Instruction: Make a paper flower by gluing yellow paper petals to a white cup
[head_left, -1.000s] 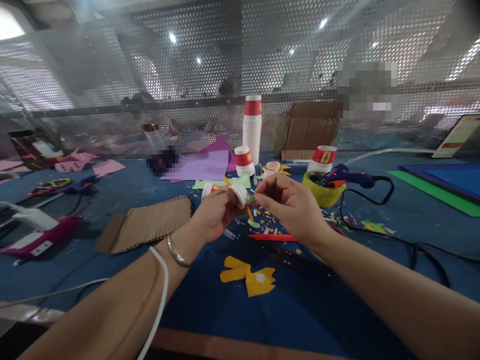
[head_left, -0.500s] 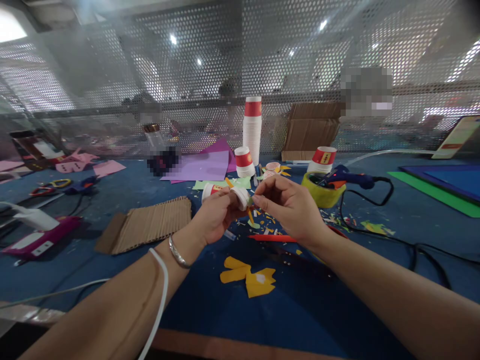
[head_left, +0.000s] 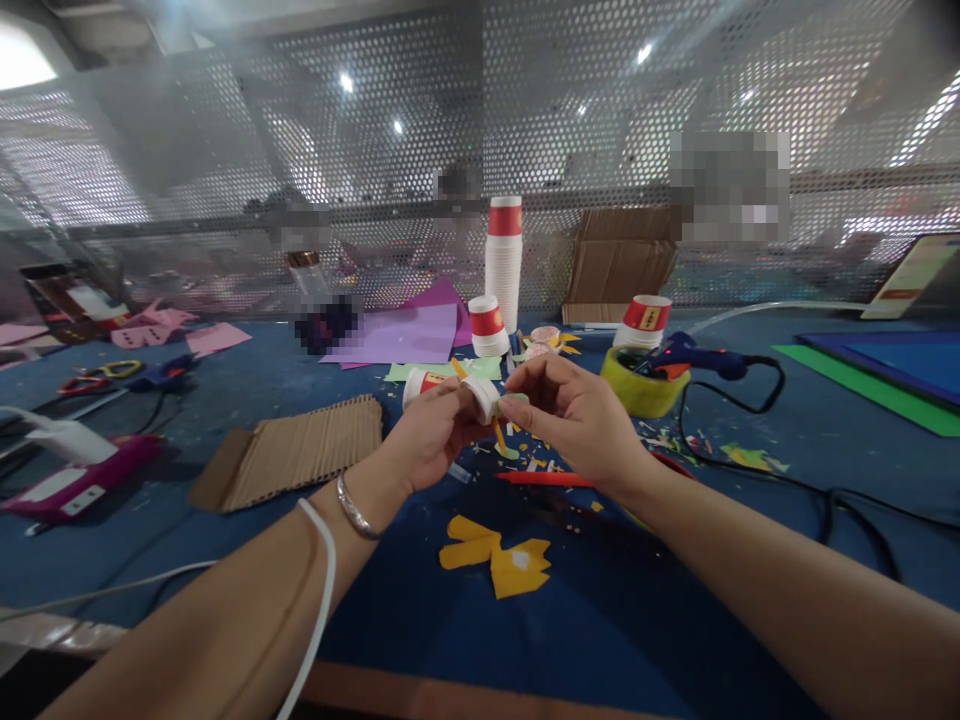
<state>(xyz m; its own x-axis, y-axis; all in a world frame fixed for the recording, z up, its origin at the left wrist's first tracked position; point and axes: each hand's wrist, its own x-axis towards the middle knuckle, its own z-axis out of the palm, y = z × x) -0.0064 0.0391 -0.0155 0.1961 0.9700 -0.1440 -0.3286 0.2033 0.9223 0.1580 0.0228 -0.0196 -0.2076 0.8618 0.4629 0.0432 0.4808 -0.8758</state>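
Observation:
My left hand (head_left: 439,425) is closed around a paper cup (head_left: 478,398) whose white round end faces right. Narrow orange paper strips (head_left: 501,438) stick out beside it, one with a pale green end. A red-and-white cup part (head_left: 420,384) shows behind my left fingers; I cannot tell whether it belongs to the same cup. My right hand (head_left: 577,415) pinches a small pale green paper piece (head_left: 514,399) against or very close to the cup's white end. Below the hands lie yellow paper cutouts (head_left: 519,568) and a red pen (head_left: 544,479).
Behind stand a tall cup stack (head_left: 502,270) and single cups (head_left: 488,325). At right, a blue glue gun (head_left: 701,357) rests on a yellow tape roll (head_left: 637,385), its black cable trailing across the table. Corrugated cardboard (head_left: 307,450) and a magenta power strip (head_left: 86,480) lie at left.
My right fingertips have shifted slightly left, bringing the green piece closer to the cup's white end. The left hand keeps its hold on the cup nearly in place.

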